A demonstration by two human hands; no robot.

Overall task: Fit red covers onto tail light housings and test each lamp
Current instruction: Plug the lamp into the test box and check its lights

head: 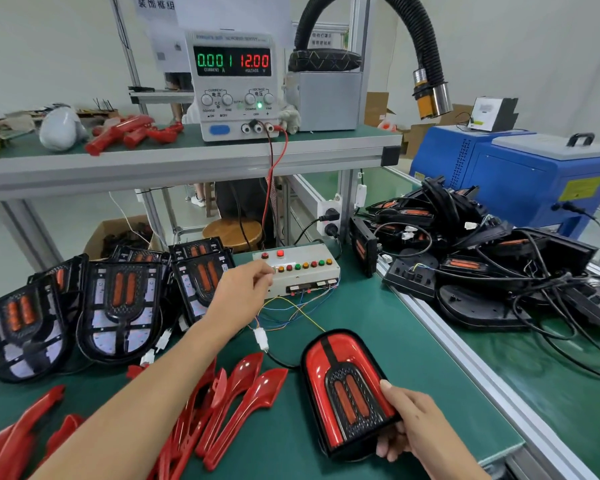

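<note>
Test step. My right hand [414,424] at 5 o'clock grips the covered lamp [347,389], plugged in, unlit. Left hand [248,289], fingers curled, pinches at the switch box [302,271], 12 o'clock. Next: flip switch, watch supply [234,81] current rise.

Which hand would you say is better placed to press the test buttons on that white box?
The left hand: its fingers are already at the button row of the white box. The right hand is busy gripping the covered lamp, nearer the table edge.
</note>
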